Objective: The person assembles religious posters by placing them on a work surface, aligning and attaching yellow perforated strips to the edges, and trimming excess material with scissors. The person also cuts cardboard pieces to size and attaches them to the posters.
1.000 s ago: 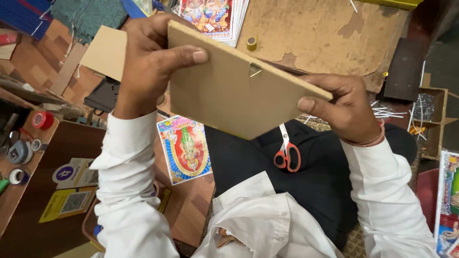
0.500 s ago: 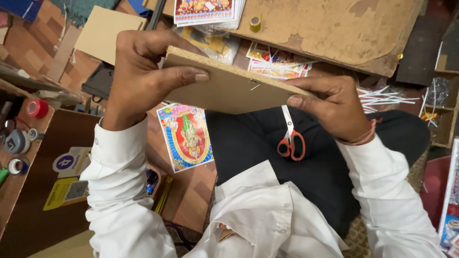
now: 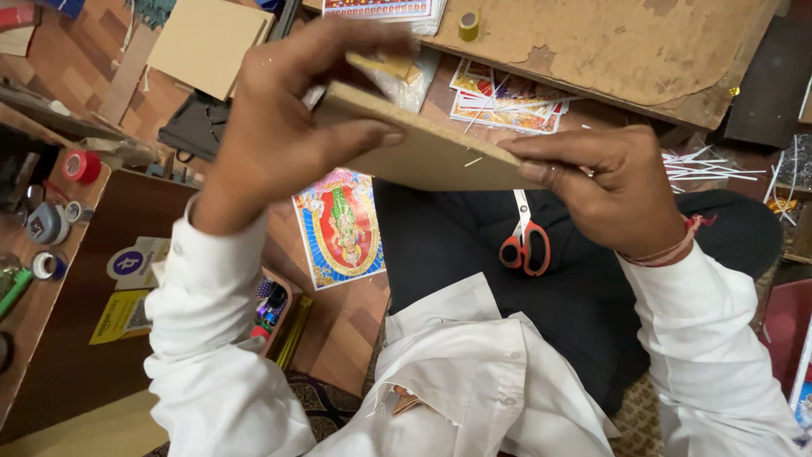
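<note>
Over at the far left, rolls of tape, a red one (image 3: 81,166) among them, are sitting on a wooden shelf (image 3: 51,279), well apart from the work. The person is sitting on the floor, and the left hand (image 3: 279,135) is closing around the left end of a thin brown board (image 3: 423,152), thumb pressing on the underside that is facing us and the fingers curling over the far face. The board is being held up in the air over the lap, tilted nearly flat, so mostly its edge and underside are showing. Below it, a colourful printed picture (image 3: 338,228) is lying on the floor just beside the knee, and a pair of orange-handled scissors (image 3: 524,245) is resting on the dark trousers. The right hand (image 3: 609,190) is pinching the board's right end, thumb beneath and fingers on top.

To my eye, a board this thin is going to flex, so both hands are better off gripping near the ends with even pressure, keeping the tilt slow and the edge clear of the scissors. Beyond, more prints (image 3: 507,101) are lying on the floor under the edge of a low, worn worktop (image 3: 617,51), with a small yellowish tape roll (image 3: 468,25) on top.
</note>
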A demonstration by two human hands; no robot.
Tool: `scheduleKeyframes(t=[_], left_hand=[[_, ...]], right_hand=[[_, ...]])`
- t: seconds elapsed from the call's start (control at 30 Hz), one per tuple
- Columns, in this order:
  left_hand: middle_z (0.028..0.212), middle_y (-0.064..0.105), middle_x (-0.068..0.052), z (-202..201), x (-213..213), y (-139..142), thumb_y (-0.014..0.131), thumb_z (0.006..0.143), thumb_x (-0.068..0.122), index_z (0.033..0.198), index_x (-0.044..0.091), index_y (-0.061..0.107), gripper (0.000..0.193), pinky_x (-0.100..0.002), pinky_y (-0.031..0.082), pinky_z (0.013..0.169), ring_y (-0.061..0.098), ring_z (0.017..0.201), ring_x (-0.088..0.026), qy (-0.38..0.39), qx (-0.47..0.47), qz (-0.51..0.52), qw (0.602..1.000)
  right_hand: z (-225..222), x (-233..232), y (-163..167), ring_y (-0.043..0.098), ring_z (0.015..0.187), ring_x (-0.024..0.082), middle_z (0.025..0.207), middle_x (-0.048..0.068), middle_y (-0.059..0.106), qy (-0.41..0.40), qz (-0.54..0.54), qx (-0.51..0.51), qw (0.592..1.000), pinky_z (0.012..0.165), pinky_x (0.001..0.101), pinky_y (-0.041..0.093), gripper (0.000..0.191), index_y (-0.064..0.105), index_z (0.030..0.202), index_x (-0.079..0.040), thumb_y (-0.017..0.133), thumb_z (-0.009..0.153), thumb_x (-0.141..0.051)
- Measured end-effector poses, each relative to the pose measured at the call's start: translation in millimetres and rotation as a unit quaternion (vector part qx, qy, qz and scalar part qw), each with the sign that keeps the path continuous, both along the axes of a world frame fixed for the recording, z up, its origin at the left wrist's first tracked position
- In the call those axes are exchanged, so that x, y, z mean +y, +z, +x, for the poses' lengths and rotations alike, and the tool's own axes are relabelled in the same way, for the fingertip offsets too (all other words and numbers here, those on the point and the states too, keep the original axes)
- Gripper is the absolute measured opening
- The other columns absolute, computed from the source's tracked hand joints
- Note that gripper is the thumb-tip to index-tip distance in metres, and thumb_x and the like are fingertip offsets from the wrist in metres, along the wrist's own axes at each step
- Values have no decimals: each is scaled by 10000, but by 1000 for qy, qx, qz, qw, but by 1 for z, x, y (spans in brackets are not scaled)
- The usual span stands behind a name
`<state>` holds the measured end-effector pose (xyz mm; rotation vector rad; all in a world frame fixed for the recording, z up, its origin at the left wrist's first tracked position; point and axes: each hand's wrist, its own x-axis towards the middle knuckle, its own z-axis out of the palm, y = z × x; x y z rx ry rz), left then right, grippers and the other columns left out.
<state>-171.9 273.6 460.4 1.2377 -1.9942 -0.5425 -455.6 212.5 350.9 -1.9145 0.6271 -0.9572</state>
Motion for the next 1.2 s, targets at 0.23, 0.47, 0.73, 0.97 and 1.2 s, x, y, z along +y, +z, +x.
scheduleKeyframes(t=[0.23,0.47,0.73,0.97,1.2], left_hand=[[981,706,-70,-48,14,-2,693,898,152,1003,70,727,137,-481,422,1080,655,992,-218,34,-451,-298,841],[930,663,-58,-31,-10,-21,681,928,121,1005,89,739,102,-392,439,868,624,987,-241,-36,-413,-267,870],[1057,708,-57,-1,-41,-37,628,815,-70,1122,57,762,359,-398,485,880,651,975,-244,-56,-285,-311,905],[1026,707,-61,7,-44,-44,654,830,-91,1097,93,772,344,-431,481,810,661,988,-295,-26,-285,-310,906],[1016,708,-30,3,-47,-40,667,825,-94,1073,93,770,327,-408,502,807,672,977,-253,-56,-276,-307,909]], right_hand=[[19,2,3,761,893,152,1036,131,781,-63,-50,17,997,810,260,600,181,773,1122,-12,740,952,39],[6,-6,-16,767,894,168,1008,122,780,-121,-112,-23,986,820,277,598,118,781,1070,14,746,961,42],[-8,16,-144,738,776,300,892,147,754,-258,-94,162,948,667,412,570,142,760,1022,-44,767,897,-110],[3,52,-236,716,746,382,830,167,735,-198,-47,464,862,620,505,561,284,642,977,-74,775,816,-266],[-4,41,-268,663,604,294,782,162,690,-202,235,241,920,482,398,507,475,575,1109,-28,790,745,-243]])
